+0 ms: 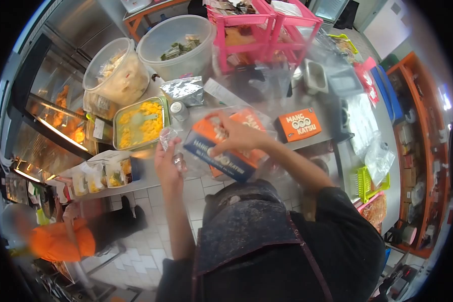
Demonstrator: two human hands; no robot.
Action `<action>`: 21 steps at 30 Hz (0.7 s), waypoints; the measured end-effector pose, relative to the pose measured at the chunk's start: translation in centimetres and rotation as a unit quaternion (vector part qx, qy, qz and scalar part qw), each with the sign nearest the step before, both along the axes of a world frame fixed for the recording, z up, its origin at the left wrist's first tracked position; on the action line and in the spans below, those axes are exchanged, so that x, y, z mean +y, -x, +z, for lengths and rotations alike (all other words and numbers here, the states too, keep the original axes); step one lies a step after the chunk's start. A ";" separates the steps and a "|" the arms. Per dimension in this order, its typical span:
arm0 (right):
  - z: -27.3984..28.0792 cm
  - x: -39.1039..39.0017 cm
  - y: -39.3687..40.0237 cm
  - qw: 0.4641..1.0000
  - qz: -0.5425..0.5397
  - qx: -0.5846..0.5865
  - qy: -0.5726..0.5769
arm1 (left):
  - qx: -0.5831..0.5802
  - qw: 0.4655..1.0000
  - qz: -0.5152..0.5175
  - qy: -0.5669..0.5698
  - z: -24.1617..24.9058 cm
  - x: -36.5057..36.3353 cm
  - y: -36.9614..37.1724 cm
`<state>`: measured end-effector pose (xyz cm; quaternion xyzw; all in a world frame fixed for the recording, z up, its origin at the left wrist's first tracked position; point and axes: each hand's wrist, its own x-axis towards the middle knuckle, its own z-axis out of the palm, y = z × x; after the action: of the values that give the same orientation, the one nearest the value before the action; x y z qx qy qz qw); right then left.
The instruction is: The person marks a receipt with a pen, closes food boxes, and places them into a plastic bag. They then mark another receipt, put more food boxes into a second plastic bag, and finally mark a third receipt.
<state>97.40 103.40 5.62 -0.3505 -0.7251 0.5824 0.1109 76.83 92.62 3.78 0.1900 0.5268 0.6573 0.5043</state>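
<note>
1. The orange box [299,125] lying apart at the right reads "MANG" above three round shapes and "KATSU" below them.
2. The navy side of the tilted box [220,158] reads "MANG" and "KATSU", with a smaller line too blurred to read.
3. Another orange box [250,121], behind it under clear plastic, shows partly legible "MANG" lettering.
4. The white label [99,128] at the left has unreadable print.

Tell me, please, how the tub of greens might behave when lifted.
The tub is probably light for its size, since the greens fill little of it. Its smooth, plastic-looking wall may feel slippery, and its broad shape should resist tipping.
</note>
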 end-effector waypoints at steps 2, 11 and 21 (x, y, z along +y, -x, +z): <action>-2.1 -1.0 1.9 0.974 -0.004 -0.192 -0.123 | -0.004 1.000 0.006 -0.013 -0.6 -0.6 0.5; -14.7 -2.4 10.7 0.931 0.035 -0.253 -0.259 | -0.086 0.996 -0.012 -0.028 0.9 -5.3 -2.3; -12.4 0.1 6.8 0.879 0.005 -0.148 -0.452 | 0.033 0.995 -0.082 -0.035 2.3 -6.2 -1.4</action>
<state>90.64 103.48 -6.76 -0.3409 -0.9192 0.1328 0.1457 78.22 86.47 6.06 0.2720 0.5022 0.6253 0.5318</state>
